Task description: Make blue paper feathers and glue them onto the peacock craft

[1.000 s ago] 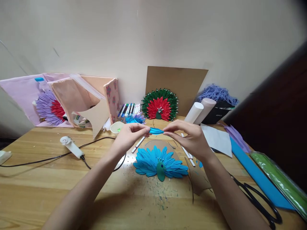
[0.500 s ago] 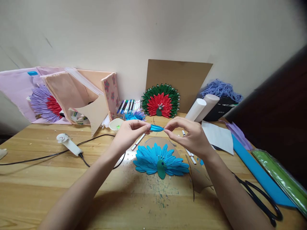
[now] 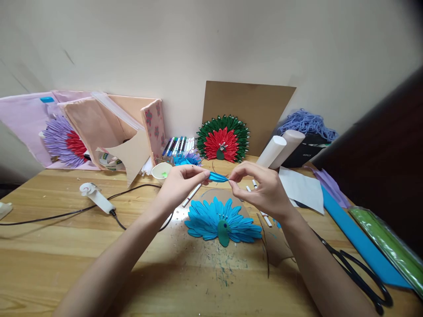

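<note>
A small folded blue crepe paper petal (image 3: pixel 218 177) is stretched between my two hands. My left hand (image 3: pixel 185 182) pinches its left end between thumb and fingers. At the pointed right end, my right hand (image 3: pixel 256 187) closes thumb and fingertips on the tip. Below them on the table lies a blue paper peacock (image 3: pixel 205 222) with layered petals and a green body (image 3: pixel 223 233). Brown cardboard (image 3: pixel 236 201) shows behind its upper edge.
A white glue gun (image 3: pixel 99 199) with a black cord lies left. Black-handled scissors (image 3: pixel 360 273), blue paper (image 3: pixel 357 233) and a green packet (image 3: pixel 386 246) are at right. Behind stand a green-and-red peacock (image 3: pixel 222 140), markers (image 3: pixel 178 146), a small bowl (image 3: pixel 161 171) and white rolls (image 3: pixel 272 151).
Both hands still hold the petal at its two ends, with only a slight shift of the fingers. The whole view has moved a little, so things appear slightly further right.
</note>
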`<state>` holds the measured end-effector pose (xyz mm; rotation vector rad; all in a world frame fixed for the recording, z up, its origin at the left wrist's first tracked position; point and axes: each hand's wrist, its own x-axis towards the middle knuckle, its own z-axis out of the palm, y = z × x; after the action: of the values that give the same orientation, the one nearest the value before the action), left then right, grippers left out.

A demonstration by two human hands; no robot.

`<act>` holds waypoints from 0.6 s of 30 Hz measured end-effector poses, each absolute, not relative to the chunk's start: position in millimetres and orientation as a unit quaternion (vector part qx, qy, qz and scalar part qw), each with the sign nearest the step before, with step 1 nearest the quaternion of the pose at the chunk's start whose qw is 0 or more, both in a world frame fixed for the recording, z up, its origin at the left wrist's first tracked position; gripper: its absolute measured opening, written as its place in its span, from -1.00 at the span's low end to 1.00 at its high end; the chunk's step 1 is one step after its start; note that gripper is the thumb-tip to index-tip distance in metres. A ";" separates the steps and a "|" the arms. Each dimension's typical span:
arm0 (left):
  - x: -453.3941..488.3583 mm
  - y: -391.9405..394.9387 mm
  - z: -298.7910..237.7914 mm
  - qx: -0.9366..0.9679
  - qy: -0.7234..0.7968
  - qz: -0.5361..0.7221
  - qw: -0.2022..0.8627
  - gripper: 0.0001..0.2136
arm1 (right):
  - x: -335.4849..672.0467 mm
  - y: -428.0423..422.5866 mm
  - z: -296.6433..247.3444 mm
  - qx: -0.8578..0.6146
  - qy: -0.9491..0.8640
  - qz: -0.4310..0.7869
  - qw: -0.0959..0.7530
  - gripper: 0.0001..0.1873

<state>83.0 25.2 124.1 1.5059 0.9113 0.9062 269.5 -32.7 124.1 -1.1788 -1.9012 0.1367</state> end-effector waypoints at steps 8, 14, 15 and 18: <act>78.0 28.3 127.6 0.642 0.377 0.394 0.539 -0.83 | 270.2 -34.3 125.5 -0.478 -0.762 0.045 0.434 -0.96; 70.0 29.0 126.2 0.700 0.307 0.404 0.503 -0.78 | 270.8 -34.5 126.8 -0.477 -0.761 0.069 0.434 -0.97; 69.3 28.1 126.6 0.718 0.296 0.402 0.485 -0.79 | 270.9 -34.4 126.8 -0.475 -0.762 0.077 0.433 -0.97; 68.1 26.1 128.5 0.756 0.283 0.403 0.432 -0.83 | 271.7 -34.2 126.4 -0.466 -0.767 0.094 0.430 -0.98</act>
<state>68.1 26.1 128.5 1.8832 0.7049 1.0037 271.7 -34.2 126.4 -1.1631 -1.9138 0.2348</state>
